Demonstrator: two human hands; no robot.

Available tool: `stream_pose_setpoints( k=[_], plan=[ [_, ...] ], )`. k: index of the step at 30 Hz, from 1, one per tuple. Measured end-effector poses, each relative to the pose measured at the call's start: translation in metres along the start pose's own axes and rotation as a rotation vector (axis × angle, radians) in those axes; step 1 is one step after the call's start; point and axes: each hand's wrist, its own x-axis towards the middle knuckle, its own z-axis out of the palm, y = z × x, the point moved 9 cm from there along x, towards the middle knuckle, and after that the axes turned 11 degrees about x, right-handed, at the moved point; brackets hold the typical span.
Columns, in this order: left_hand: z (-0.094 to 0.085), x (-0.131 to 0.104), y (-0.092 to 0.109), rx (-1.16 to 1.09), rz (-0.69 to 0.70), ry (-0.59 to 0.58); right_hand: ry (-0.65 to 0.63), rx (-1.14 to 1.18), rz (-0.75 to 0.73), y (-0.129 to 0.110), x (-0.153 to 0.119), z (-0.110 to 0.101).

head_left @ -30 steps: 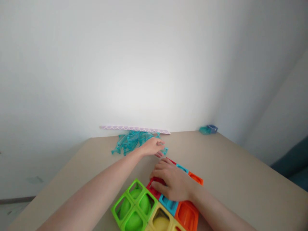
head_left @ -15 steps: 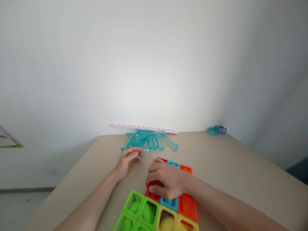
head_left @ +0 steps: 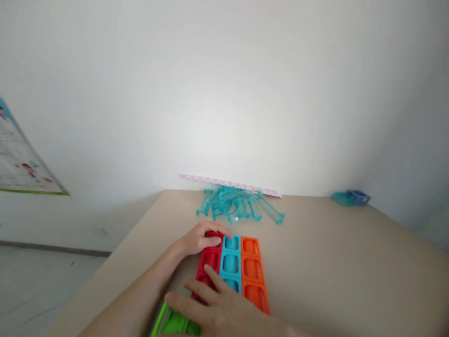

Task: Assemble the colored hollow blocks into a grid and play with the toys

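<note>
Hollow square plastic blocks lie joined in rows on the table: red blocks (head_left: pixel 210 259) on the left, light blue blocks (head_left: pixel 230 263) in the middle and orange blocks (head_left: pixel 252 269) on the right. A green block (head_left: pixel 175 323) sits nearer to me at the lower left. My left hand (head_left: pixel 201 238) is closed around the far red block, its thumb on top and its fingertips reaching the far light blue block. Over the near end, my right hand (head_left: pixel 220 304) has its fingers spread across the red and light blue blocks and holds nothing. It hides the blocks beneath.
Clear turquoise track pieces (head_left: pixel 235 206) are heaped at the table's back edge, before a lilac zigzag-patterned strip (head_left: pixel 231 183). At the back right corner stand a blue block (head_left: pixel 358 197) and a turquoise piece (head_left: pixel 342 198). A poster (head_left: pixel 26 159) hangs on the left wall.
My left hand has moved from bare table onto the far red block. My right hand has come off the red blocks, drawn back toward me and spread its fingers. The view has turned left.
</note>
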Motion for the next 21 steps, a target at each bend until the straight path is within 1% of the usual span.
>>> stream_pose_setpoints(
  k=[3,5,9,11,14,18,21],
  plan=[
    [0.005,0.002,0.006,0.087,0.026,-0.050,-0.034,-0.007,-0.010,0.001,-0.004,0.011],
    [0.006,0.003,0.013,0.167,0.044,-0.053,-0.022,0.009,0.006,0.004,-0.003,0.013],
    [0.010,0.002,0.040,0.468,0.153,-0.020,-0.008,0.041,0.012,0.004,0.001,0.012],
    [0.017,0.001,0.048,0.567,0.181,-0.064,-0.006,0.053,0.018,0.004,0.002,0.010],
    [0.026,0.002,0.049,0.601,0.129,-0.155,0.016,0.053,0.063,0.007,0.002,0.007],
    [0.027,0.004,0.046,0.619,0.035,-0.203,0.050,0.038,0.197,0.017,0.001,0.007],
    [0.028,0.004,0.043,0.684,-0.006,-0.235,0.056,0.045,0.203,0.017,0.000,0.010]
  ],
)
